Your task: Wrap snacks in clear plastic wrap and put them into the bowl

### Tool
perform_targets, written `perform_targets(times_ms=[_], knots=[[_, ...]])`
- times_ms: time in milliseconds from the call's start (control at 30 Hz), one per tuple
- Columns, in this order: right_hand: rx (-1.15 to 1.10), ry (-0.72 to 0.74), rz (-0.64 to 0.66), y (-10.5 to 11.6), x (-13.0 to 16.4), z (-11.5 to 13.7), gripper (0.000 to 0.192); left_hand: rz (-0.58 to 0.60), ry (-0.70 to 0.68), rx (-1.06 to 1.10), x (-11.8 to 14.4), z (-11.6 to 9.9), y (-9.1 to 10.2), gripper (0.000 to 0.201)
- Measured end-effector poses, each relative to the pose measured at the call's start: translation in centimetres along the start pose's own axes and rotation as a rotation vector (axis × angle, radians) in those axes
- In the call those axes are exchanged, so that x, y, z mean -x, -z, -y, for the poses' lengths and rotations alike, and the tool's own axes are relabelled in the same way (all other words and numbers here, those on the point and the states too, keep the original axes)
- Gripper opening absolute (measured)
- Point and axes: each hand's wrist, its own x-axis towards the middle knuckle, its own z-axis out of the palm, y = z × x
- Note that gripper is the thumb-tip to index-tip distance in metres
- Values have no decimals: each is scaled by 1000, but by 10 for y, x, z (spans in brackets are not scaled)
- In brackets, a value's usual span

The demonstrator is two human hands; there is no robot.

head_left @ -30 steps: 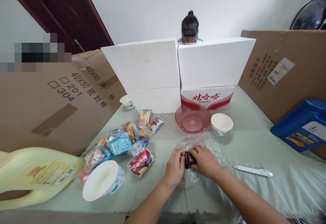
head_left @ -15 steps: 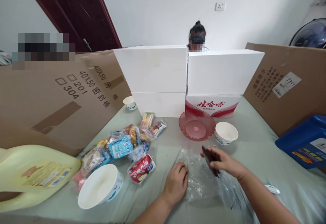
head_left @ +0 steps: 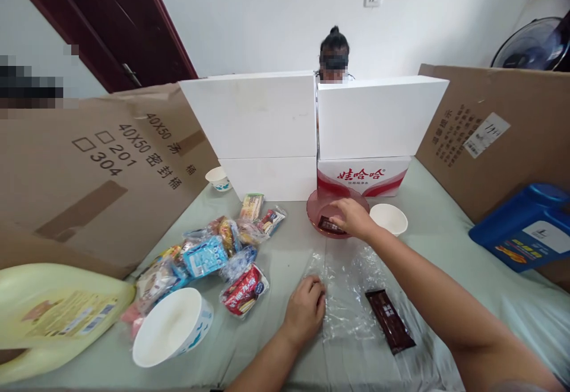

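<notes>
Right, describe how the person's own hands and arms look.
Both the left hand and right hand are bare, with no glove, ring or bracelet visible. No sleeve covers the visible left forearm or right forearm, and neither shows a watch.

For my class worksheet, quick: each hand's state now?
Left hand: curled at clear plastic; grip unclear.
Right hand: by brown packet in pink dish; grip unclear.

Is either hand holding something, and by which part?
The right hand is at the right end of the brown packet in the pink dish; whether it grips is unclear. The left hand rests at one edge of clear plastic; hold also unclear.
</notes>
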Motion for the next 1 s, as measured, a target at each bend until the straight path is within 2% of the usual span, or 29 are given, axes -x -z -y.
perform_targets(times_ms=[67, 133, 233, 333, 400, 433, 533, 633, 667, 733, 800, 867, 933, 1000], knots=[[108, -67, 66, -7, 34, 2, 25, -1, 3, 5, 0, 0, 0, 18], [210, -155, 173, -16, 77, 0, 26, -7, 1, 0, -1, -1, 1, 18], [318, -257, 351, -28, 139, -15, 51, -14, -4, -10, -1, -3, 0, 19], [342, -308, 419, -23, 175, -39, 45, -22, -5, -22, -1, -3, -1, 21], [274, -315, 342, -5, 174, -51, 40, -30, -12, -35, 0, -3, -2, 22], [218, -307, 251, 7, 166, -54, 38, -34, -16, -43, 0, -3, -2, 22], [17, -171, -164, 39, 120, -48, 28, -36, -22, -65, -1, -4, -2, 21], [-144, 6, -505, 45, 62, -32, 30, -23, -17, -68, -1, -4, -1, 21], [-149, 17, -531, 40, 45, -28, 30, -19, -16, -65, 0, -4, -1, 21], [-114, 1, -502, 21, 25, -22, 29, -14, -21, -59, 1, -3, 1, 22], [-86, 14, -420, -3, 27, -20, 26, -18, -35, -54, 2, -3, 2, 24], [-70, 84, -319, -28, 50, -19, 22, -28, -59, -63, 3, -3, 3, 25], [-53, 188, -190, -51, 86, -20, 23, -42, -88, -105, 4, -4, 4, 26], [-13, 276, -35, -70, 123, -24, 34, -6, -117, -167, 4, -6, 4, 35]])
